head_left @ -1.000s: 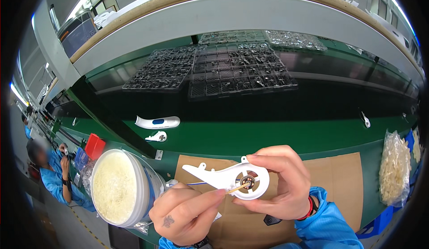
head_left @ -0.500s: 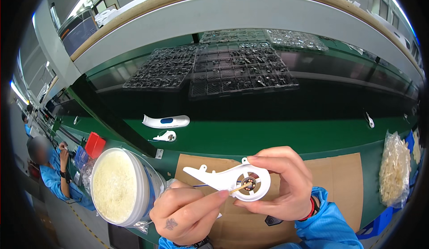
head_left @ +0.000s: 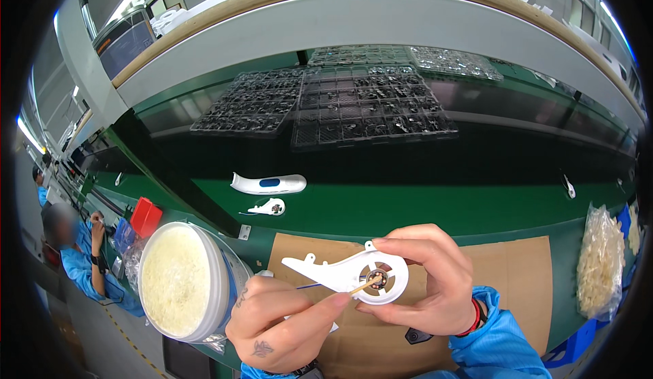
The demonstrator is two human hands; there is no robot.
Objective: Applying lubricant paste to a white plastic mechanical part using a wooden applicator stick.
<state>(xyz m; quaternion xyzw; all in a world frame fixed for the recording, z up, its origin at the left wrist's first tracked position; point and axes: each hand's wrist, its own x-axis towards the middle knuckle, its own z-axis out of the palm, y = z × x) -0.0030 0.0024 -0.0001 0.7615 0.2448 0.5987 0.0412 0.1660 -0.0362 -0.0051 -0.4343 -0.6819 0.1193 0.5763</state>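
Observation:
My right hand (head_left: 435,277) grips a white plastic housing (head_left: 326,271) by its round end, thumb and fingers around the rim. The housing has a pointed tail toward the left and a spoked ring with a small ball-bearing-like part (head_left: 376,279) at its centre. In my left hand (head_left: 279,328), thumb and forefinger pinch a thin wooden stick (head_left: 362,287), whose far tip is at that centre part. A blue wire (head_left: 309,286) shows between the left hand and the housing. Brown cardboard (head_left: 503,277) lies beneath both hands.
Left of my hands stands a white bucket (head_left: 216,280) of pale yellow paste. On the green belt (head_left: 408,205) lie a curved white shell (head_left: 269,184) and a smaller white housing (head_left: 272,207). Partitioned trays (head_left: 367,107) sit beyond. A bag (head_left: 600,263) is at right; a co-worker (head_left: 85,256) sits left.
The white shell and small housing on the belt have shifted right. Both hands keep their holds, the housing nearly in place, and the stick's tip stays at the centre part.

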